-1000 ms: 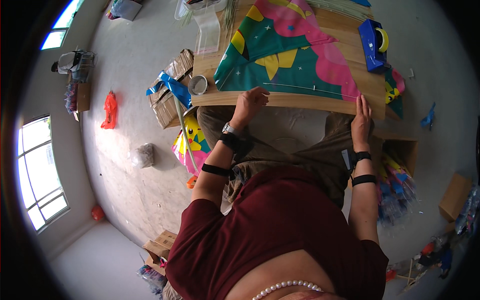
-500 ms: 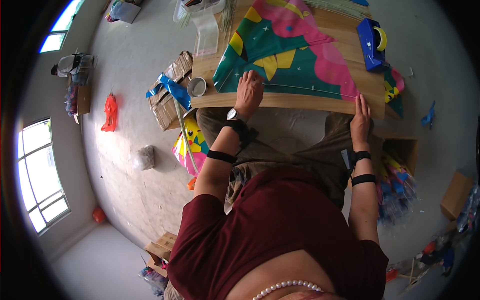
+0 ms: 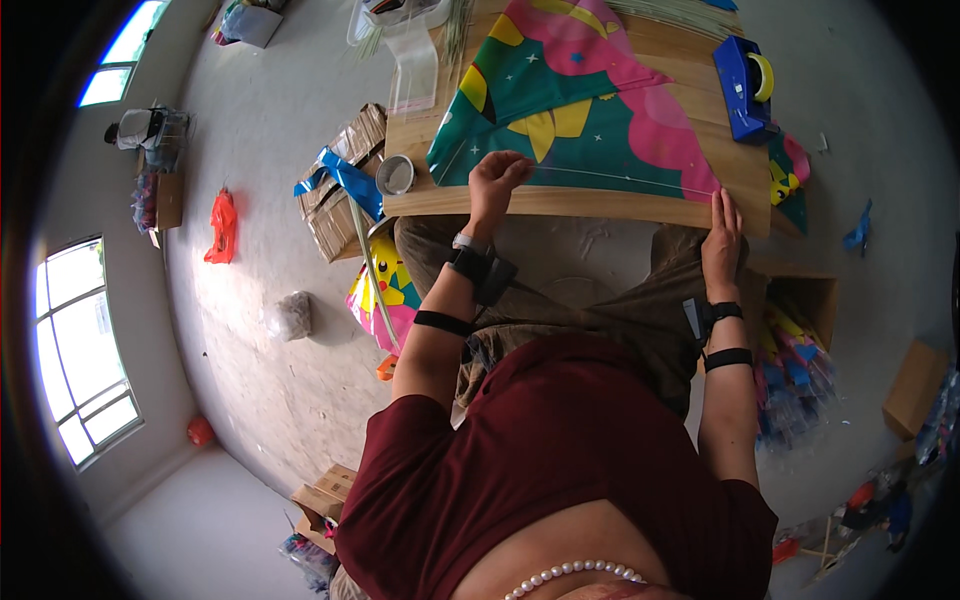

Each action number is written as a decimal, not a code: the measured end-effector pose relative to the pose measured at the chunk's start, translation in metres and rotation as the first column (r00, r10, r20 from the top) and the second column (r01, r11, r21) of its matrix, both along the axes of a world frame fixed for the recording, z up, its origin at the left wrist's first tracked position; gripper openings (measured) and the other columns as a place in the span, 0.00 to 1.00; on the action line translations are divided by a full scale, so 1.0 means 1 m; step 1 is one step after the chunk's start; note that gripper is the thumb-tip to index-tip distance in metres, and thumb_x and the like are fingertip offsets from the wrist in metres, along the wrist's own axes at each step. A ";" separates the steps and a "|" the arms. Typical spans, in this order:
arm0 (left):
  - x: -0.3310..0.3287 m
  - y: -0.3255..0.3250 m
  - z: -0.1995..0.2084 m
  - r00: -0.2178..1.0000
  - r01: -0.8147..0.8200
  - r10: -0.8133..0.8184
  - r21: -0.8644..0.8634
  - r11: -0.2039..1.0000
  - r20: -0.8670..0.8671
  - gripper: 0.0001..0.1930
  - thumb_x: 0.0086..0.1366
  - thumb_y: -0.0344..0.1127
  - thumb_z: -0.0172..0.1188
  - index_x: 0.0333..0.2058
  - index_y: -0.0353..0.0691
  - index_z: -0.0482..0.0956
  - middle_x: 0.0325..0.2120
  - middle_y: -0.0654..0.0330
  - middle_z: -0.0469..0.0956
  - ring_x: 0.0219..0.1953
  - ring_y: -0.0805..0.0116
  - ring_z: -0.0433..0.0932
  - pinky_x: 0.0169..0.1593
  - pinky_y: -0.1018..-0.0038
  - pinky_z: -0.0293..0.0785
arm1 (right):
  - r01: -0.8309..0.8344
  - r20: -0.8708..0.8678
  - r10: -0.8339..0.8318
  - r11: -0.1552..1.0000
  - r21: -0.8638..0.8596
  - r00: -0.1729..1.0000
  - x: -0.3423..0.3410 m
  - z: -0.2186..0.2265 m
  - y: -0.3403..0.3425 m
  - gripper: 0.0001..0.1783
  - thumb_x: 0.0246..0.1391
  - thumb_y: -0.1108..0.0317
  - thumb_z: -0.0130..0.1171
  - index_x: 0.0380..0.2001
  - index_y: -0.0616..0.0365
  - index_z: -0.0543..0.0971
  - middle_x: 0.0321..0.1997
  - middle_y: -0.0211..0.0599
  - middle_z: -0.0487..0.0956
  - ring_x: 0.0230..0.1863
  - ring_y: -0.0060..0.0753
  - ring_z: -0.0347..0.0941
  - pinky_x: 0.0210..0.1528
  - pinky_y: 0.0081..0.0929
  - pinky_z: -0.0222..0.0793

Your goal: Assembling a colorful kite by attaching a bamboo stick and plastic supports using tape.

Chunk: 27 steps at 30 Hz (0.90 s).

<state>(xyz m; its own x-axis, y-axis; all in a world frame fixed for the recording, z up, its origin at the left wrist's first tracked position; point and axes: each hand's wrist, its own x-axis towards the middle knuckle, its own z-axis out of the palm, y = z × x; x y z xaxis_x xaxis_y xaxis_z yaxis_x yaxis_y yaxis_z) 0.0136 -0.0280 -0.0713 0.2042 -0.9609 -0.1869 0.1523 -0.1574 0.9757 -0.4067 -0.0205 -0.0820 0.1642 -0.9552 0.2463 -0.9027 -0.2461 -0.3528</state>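
well, small white patch (image 3: 739, 89) on the blue tape dispenser (image 3: 737, 112) too tiny to read, triangular green, pink and yellow printed cloth (image 3: 600, 150) on the wooden table (image 3: 580, 204), left hand (image 3: 492, 184) pinching a thin white line (image 3: 620, 177), right hand (image 3: 721, 240) outstretched, fingertips touching the cloth's pink corner (image 3: 698, 184)

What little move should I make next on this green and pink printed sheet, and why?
Perhaps press the left end of the thin white strand onto the sheet with your left hand, since its fingers curl at that end, while your right hand is at the pink corner by the other end.
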 end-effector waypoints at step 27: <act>-0.050 0.012 -0.010 0.805 -0.245 0.173 -0.053 0.968 -0.567 0.11 0.75 0.28 0.57 0.51 0.29 0.80 0.50 0.54 0.82 0.53 0.66 0.81 0.63 0.72 0.77 | 0.006 -0.022 -0.005 1.000 0.014 1.000 0.001 0.001 0.001 0.40 0.53 0.90 0.47 0.70 0.59 0.67 0.75 0.42 0.64 0.73 0.53 0.60 0.75 0.43 0.60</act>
<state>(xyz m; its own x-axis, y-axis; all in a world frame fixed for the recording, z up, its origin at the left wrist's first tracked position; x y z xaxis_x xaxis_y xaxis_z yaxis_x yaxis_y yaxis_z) -0.0365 -0.0156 -0.0816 0.2991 -0.9289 -0.2186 0.6880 0.0511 0.7239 -0.4053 -0.0192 -0.0807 0.1641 -0.9595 0.2291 -0.9118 -0.2362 -0.3360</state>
